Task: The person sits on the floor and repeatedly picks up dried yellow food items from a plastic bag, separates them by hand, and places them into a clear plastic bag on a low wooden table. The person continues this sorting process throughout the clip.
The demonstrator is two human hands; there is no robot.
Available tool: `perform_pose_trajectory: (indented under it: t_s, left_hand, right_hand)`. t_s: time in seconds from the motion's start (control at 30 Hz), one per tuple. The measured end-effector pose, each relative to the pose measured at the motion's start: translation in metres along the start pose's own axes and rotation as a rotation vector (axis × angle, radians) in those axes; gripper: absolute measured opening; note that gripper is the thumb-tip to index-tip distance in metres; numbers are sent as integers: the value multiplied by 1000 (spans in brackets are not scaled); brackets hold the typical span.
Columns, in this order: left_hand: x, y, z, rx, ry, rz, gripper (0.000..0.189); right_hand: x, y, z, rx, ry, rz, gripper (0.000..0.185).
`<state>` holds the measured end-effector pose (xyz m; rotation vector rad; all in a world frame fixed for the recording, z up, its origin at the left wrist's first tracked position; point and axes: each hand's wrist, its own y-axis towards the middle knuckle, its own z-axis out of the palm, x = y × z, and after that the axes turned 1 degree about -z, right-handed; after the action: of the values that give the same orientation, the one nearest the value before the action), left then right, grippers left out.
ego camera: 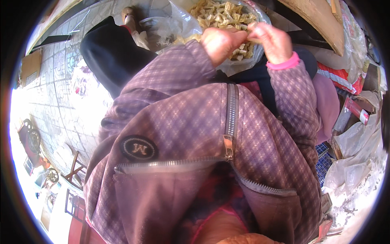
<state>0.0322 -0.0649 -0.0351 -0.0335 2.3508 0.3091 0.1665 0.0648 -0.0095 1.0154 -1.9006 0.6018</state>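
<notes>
My left hand [224, 42] and my right hand [272, 42] meet at their fingertips above an open clear plastic bag [264, 16]. Many small crinkled, yellowish twisted pieces [224, 13] fill this bag; what they are made of is unclear. A small yellowish piece [255, 39] appears pinched between the fingertips of both hands, though motion blurs the right one. Its exact shape is partly hidden by the fingers. Beside the left wrist, more clear plastic [182, 26] spreads out. Dark trouser legs [114, 55] lie on either side of the bag.
A curved wooden edge [320, 21] rises at the upper right. Past my right arm are a red-and-white package [339, 77], a blue plastic crate [322, 163] and pale plastic sheeting [347, 170]. Leftward, a cardboard piece [31, 67] and a wheel [33, 137] stand over paving [58, 106].
</notes>
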Motion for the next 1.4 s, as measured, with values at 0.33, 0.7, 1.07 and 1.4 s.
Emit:
perform_pose_trajectory:
  t_s: [0.33,0.7,1.07,1.4]
  left_hand:
    - [-2,9,-22,69,-428,17,14]
    - [28,15,-5,213,-1335,-277,31]
    - [19,37,-17,641,-1659,-437,36]
    - [26,6,35,778,-1978,-282,53]
  right_hand:
    - [-25,-31,21,207,99,246,10]
    - [20,-8,28,229,729,73,34]
    - [12,12,6,112,818,-143,32]
    - [-8,8,13,389,581,175,35]
